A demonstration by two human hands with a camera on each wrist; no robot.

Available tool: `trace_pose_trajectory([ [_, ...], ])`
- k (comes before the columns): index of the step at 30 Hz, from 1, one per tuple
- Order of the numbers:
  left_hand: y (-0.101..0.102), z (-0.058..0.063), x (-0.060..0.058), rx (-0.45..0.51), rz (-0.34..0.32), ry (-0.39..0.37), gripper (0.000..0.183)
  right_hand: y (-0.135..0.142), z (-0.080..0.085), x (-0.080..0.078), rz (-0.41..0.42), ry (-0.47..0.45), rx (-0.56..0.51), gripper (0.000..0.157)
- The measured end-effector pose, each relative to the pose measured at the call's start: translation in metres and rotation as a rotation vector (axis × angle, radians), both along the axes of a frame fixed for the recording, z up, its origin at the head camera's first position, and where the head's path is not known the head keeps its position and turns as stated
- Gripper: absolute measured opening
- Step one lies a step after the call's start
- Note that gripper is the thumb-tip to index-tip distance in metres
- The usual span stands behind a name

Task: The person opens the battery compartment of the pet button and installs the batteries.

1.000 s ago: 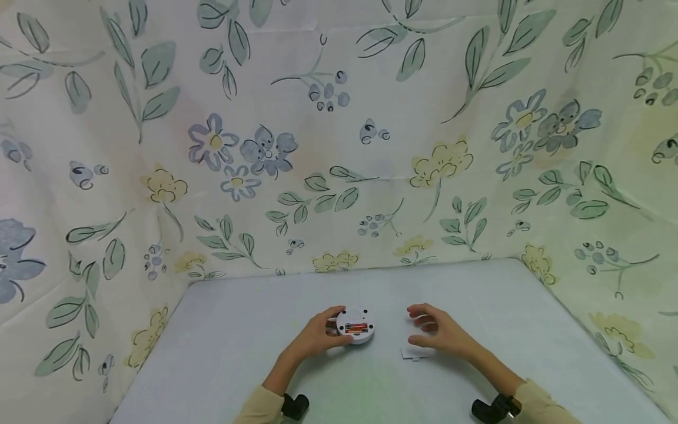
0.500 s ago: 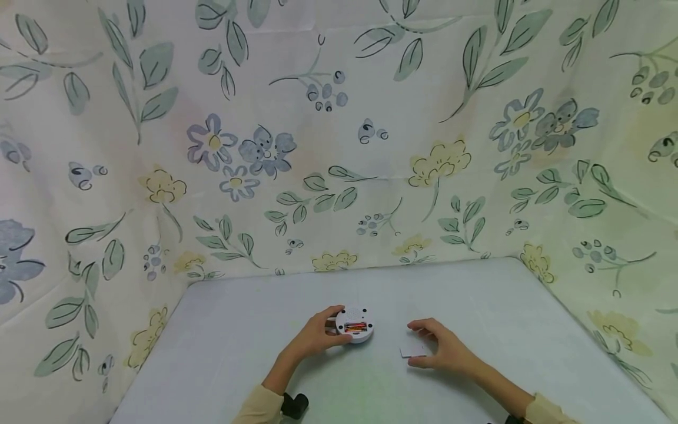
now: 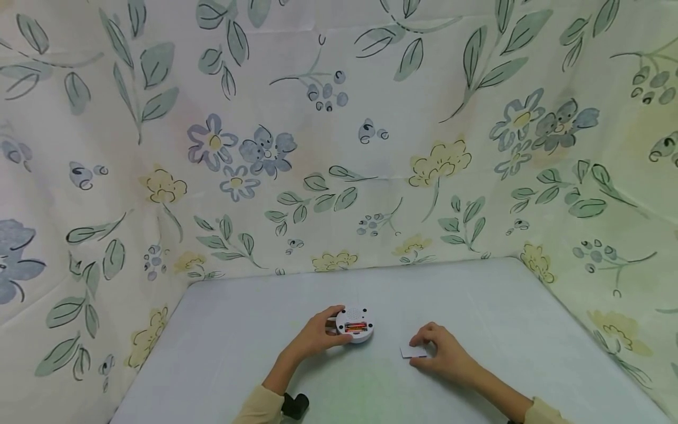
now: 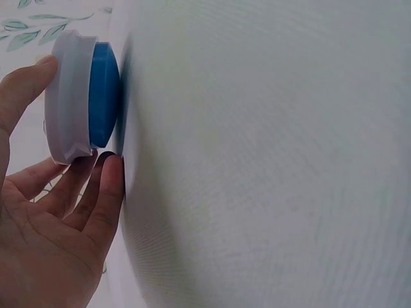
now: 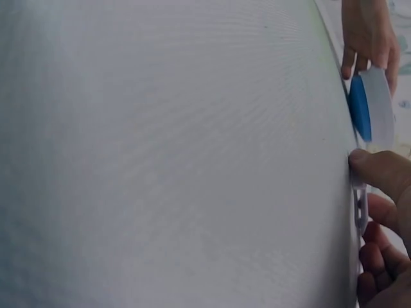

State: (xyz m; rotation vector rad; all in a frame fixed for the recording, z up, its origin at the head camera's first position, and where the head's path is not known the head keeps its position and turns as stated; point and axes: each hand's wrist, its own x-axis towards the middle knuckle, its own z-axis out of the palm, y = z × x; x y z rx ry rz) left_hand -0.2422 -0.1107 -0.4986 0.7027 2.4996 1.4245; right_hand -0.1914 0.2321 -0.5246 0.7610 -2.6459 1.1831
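Observation:
A round white push-button device (image 3: pixel 362 338) lies blue dome down on the table, its underside up. Two orange-red batteries (image 3: pixel 355 327) show in its uncovered compartment. My left hand (image 3: pixel 313 337) grips the device's left side, thumb at the near edge and fingers at the far edge. The left wrist view shows its white body (image 4: pixel 69 106) and blue dome (image 4: pixel 104 96) from the side. To the right, a small white battery cover (image 3: pixel 411 351) lies on the table, and my right hand (image 3: pixel 446 357) pinches it between thumb and fingers. In the right wrist view the cover (image 5: pixel 360 212) appears edge-on beside the thumb.
A white cloth covers the table (image 3: pixel 254 312). Floral curtain fabric (image 3: pixel 328 147) rises behind the table's far edge and along both sides. A black wrist camera (image 3: pixel 295 406) sits on the left wrist, by the beige sleeve (image 3: pixel 259 406).
My right hand has come down toward me onto the battery cover, and its fingers have closed in around it. The left hand and the device stay in place.

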Motion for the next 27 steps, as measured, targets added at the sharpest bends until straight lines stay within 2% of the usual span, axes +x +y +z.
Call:
trace_pose_trajectory([
  [5,-0.001,0.002,0.0,-0.013,-0.013,0.02,0.074,0.001,0.001,-0.001,0.01,0.004,-0.011,0.026],
  [13,-0.002,0.002,0.0,-0.019,-0.032,0.039,0.075,0.002,0.008,-0.005,0.031,-0.07,-0.068,0.03],
  [19,-0.001,0.002,0.0,-0.016,-0.017,0.02,0.075,0.0,0.014,-0.01,0.071,-0.043,-0.085,0.03],
  [27,0.001,0.002,0.001,-0.018,-0.004,0.01,0.075,-0.009,0.023,-0.021,0.022,-0.112,-0.118,0.032],
])
